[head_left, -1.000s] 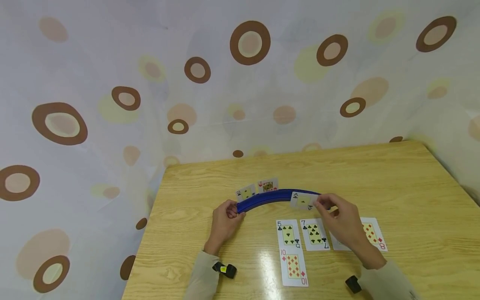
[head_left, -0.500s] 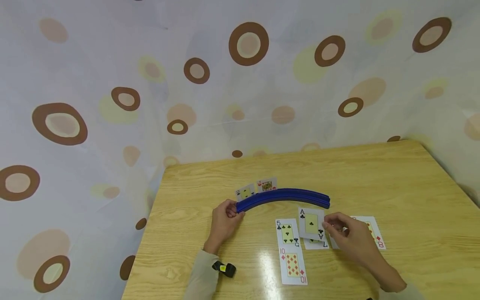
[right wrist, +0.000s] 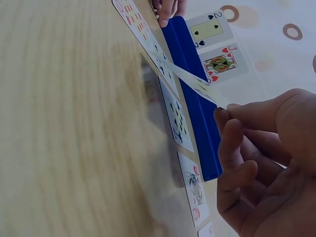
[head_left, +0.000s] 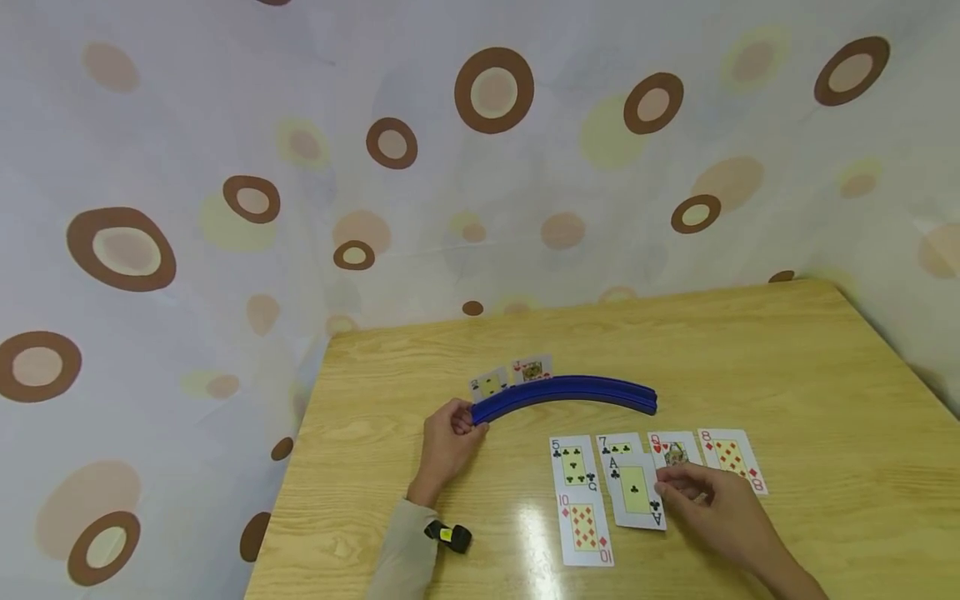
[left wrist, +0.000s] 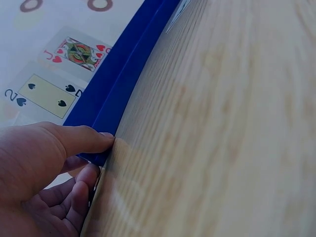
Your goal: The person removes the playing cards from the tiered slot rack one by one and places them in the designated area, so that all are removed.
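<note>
My left hand (head_left: 447, 442) grips the left end of a curved blue card holder (head_left: 570, 387) between thumb and fingers, as the left wrist view shows closely. Upright in the holder's left part stand the two of spades (left wrist: 48, 96) and the jack of hearts (left wrist: 79, 53). My right hand (head_left: 712, 504) pinches the ace of clubs (head_left: 637, 492) by its right edge. In the right wrist view this card is tilted above the table. From the head it covers the lower part of the seven of clubs (head_left: 619, 444).
Face up on the wooden table (head_left: 750, 358) lie the five of clubs (head_left: 573, 462), the ten of diamonds (head_left: 587, 529) just below it, the queen of hearts (head_left: 673, 450) and the eight of diamonds (head_left: 729, 457). A patterned cloth (head_left: 420, 208) hangs behind the table.
My right hand has brought the ace of clubs from the holder's right part down toward me, over the seven of clubs and then lower. The left hand stays at the holder's end.
</note>
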`<state>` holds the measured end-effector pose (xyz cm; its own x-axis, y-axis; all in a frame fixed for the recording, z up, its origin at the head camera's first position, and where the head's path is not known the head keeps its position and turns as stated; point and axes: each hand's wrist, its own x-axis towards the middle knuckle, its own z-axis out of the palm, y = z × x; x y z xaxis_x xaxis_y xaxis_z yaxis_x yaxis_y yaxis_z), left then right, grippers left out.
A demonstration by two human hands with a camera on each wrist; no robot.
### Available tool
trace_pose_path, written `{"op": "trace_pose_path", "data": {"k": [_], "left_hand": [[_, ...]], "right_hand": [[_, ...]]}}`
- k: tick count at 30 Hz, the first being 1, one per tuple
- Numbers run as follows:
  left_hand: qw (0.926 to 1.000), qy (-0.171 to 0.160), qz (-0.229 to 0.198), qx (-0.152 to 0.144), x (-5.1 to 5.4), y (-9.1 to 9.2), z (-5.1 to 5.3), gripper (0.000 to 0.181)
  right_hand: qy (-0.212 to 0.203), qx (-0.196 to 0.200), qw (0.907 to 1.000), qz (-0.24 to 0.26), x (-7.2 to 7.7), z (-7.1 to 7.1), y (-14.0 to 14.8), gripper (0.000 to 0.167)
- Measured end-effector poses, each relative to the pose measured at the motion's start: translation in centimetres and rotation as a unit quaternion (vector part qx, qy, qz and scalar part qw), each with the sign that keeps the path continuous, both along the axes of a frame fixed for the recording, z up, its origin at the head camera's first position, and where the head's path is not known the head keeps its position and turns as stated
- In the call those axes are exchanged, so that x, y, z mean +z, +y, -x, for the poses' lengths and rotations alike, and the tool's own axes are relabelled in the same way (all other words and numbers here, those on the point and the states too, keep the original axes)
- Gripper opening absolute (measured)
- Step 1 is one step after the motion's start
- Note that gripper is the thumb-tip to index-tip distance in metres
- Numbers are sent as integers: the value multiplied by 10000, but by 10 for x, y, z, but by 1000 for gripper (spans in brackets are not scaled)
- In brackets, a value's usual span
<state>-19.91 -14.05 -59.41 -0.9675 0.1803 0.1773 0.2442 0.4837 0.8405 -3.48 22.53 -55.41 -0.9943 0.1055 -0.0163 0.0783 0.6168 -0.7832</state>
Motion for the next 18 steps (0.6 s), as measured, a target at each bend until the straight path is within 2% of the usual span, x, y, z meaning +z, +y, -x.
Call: {"op": "trace_pose_path", "data": {"k": [3,8,13,18], "left_hand": [[10000,-31,21,11,0,0,0,28],[9999,-66,90,32,-2,-1,-1,28],[9999,-85,88,19,-1,0,0,28],[9999,-96,87,24,0,1,1,27]], "right_hand": [[-569,56,9984,12,-1,-6,2,17],[-1027,196,9945,92,-6,-13,3,19],[-1181,229,9926,182,-8,-15,3,21],[-1043,283,9941,41,-9,-18,4,22]]}}
